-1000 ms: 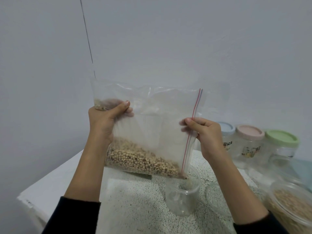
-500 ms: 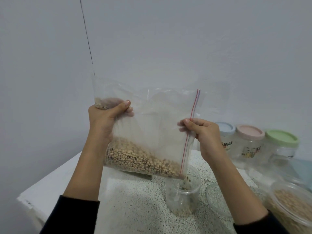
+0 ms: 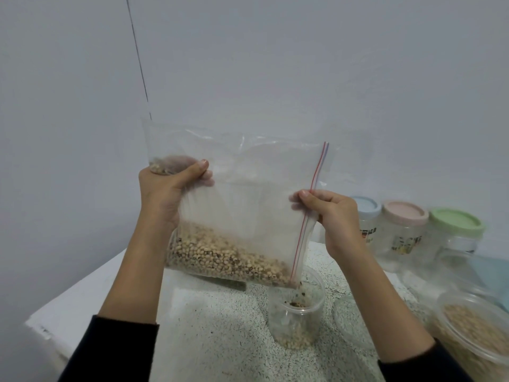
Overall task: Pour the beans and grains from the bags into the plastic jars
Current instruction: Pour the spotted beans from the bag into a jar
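A clear zip bag (image 3: 248, 199) of pale beans with dark eyes hangs tilted above the speckled table (image 3: 214, 326), its red-and-blue zip edge on the right. My left hand (image 3: 168, 194) grips the bag's upper left corner. My right hand (image 3: 330, 216) pinches the zip edge. The beans (image 3: 220, 257) lie along the bag's lower side and spill from its bottom right corner into a small open clear jar (image 3: 296, 312), which holds a thin layer of beans at its bottom.
Three lidded jars stand at the back right: blue lid (image 3: 365, 206), pink lid (image 3: 405, 213), green lid (image 3: 457, 223). An open jar of pale grains (image 3: 473, 334) sits at the right edge, a clear lid (image 3: 349, 318) beside the small jar. The table's left edge (image 3: 74, 293) is near.
Beans have started falling into the small jar, and a layer has built up at its bottom. The bag and both hands have stayed almost in place.
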Available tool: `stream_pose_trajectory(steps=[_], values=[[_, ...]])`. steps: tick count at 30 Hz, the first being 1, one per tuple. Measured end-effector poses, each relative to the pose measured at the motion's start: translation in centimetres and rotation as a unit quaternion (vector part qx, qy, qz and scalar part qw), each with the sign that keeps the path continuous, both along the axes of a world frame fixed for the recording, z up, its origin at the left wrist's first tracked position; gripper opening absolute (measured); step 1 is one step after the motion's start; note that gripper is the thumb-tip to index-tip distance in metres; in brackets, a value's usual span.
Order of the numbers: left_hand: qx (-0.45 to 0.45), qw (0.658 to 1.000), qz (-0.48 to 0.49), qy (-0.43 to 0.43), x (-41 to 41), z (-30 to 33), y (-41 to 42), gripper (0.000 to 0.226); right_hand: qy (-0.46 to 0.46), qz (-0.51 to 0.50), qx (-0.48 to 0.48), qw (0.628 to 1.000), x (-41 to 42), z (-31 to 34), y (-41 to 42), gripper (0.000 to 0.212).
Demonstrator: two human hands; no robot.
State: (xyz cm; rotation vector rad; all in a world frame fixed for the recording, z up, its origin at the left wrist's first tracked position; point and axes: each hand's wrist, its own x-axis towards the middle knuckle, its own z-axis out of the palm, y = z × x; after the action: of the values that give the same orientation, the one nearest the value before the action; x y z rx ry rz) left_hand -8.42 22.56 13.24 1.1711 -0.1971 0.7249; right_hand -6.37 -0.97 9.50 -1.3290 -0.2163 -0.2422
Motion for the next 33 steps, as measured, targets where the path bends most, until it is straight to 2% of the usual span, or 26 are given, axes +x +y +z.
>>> stream_pose_trajectory(steps=[9,18,22,30,33], values=[[0.004,1.000,0.006,-0.005,-0.1,0.5,0.6,0.009,0.000,0.016,0.008,1.000,0.2,0.7,0.5,0.007],[0.019,1.000,0.012,-0.007,-0.4,1.1,1.4,0.009,0.005,0.021,0.000,1.000,0.6,1.1,1.3,0.008],[0.018,1.000,0.012,-0.005,-0.5,1.0,1.6,0.016,0.008,0.026,0.006,1.000,0.5,1.0,1.5,0.007],[0.014,1.000,0.021,-0.008,-0.7,1.0,1.4,0.009,0.000,0.021,0.019,1.000,0.1,1.0,1.6,0.007],[0.016,1.000,0.025,-0.008,-0.8,1.1,1.3,0.015,0.002,0.021,0.017,1.000,0.0,1.1,1.6,0.007]])
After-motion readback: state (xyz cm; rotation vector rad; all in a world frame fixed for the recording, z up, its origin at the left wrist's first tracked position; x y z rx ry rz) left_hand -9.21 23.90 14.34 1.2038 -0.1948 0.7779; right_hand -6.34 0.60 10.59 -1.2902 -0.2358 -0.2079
